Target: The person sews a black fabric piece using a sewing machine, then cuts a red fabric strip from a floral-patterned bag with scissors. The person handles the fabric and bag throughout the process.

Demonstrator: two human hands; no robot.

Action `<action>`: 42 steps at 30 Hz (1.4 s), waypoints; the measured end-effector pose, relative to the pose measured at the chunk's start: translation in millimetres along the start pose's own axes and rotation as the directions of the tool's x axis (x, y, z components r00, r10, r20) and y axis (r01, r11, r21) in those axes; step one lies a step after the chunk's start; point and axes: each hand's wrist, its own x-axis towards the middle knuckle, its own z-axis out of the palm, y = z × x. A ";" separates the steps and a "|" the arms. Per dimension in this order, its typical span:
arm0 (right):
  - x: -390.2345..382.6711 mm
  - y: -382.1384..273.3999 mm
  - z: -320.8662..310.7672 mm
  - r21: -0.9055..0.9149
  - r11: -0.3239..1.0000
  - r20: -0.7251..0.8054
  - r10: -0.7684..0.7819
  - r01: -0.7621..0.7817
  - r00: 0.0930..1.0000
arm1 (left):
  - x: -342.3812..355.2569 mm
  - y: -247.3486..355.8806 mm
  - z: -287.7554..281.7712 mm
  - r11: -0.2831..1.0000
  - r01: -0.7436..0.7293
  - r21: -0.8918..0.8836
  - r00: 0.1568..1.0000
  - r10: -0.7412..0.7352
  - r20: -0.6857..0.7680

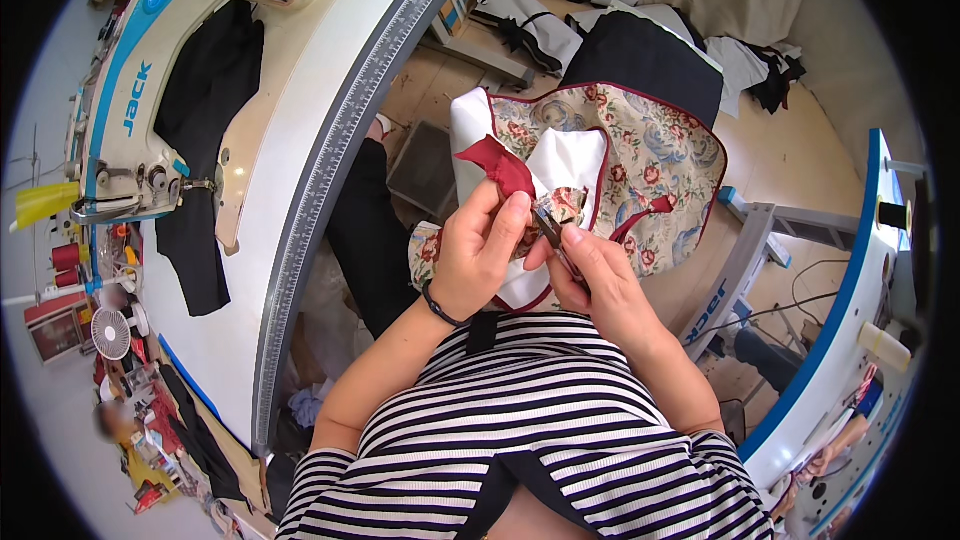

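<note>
My left hand (478,245) is closed in a pinch on a dark red fabric strip (500,166), whose loose end sticks up above my fingers. In my right hand (608,288) are small dark thread snips (548,226), with their blades up against the cloth beside my left fingertips. Over my lap hangs a floral cloth piece (665,170) edged in dark red binding, with a white side (565,158) folded into view. Where exactly the blades meet the cloth is hidden by my fingers.
A white sewing machine (130,110) stands on the table at my left, black cloth (205,130) under its arm. A ruler strip (335,130) runs along that table's edge. Another blue-edged table (850,270) is at my right. Cloth bundles (540,25) lie on the floor ahead.
</note>
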 end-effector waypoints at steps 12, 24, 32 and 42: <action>0.0 -0.7 1.4 -0.012 1.000 -0.027 -0.002 0.001 1.000 | -1.0 -2.3 0.8 0.997 -0.057 0.051 0.998 0.058 -0.010; -0.6 -0.9 0.1 -0.007 1.000 -0.013 0.001 -0.001 1.000 | -0.8 -3.2 1.1 0.998 -0.068 0.016 0.998 0.068 -0.016; 0.3 5.0 -0.2 0.063 0.998 -0.007 -0.023 0.024 1.000 | -4.4 -0.6 1.7 0.999 -0.012 0.042 1.000 0.012 0.005; 6.5 19.9 -4.4 0.220 0.974 0.034 -0.061 0.052 0.998 | -4.2 -3.9 2.9 0.992 0.048 -0.116 0.999 -0.050 -0.017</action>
